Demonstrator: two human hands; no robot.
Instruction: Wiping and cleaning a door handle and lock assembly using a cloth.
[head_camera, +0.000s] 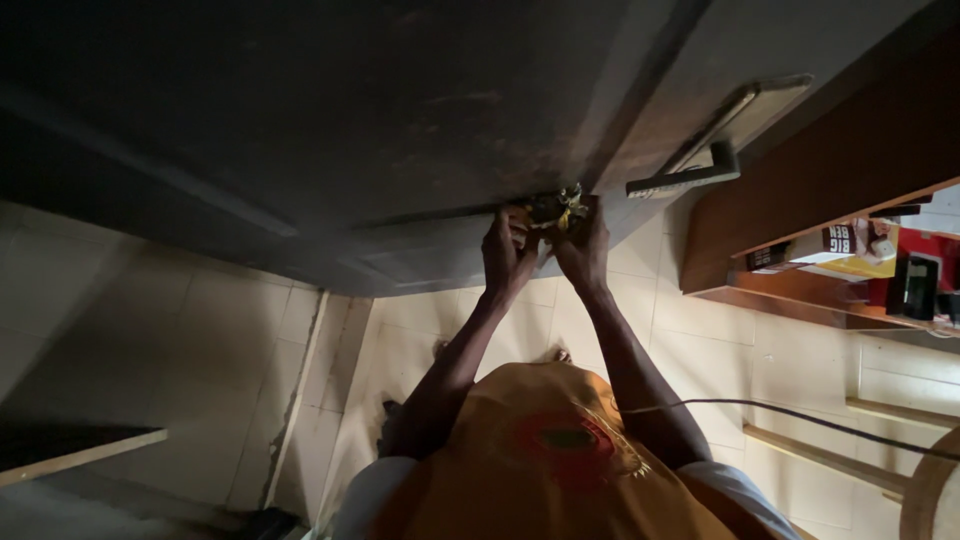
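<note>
I stand at a dark door and look down along its face. Both hands are raised to a small dark and yellow thing, perhaps a lock part, at the door's edge just below the metal lever handle. My left hand grips it from the left, fingers curled. From the right, my right hand closes around the same thing. What exactly it is stays too dark to tell. My orange shirt fills the bottom of the view.
Pale floor tiles lie below. A wooden shelf unit with boxes and a red item stands at the right. A thin cable runs across the right. A wooden board edge shows at bottom left.
</note>
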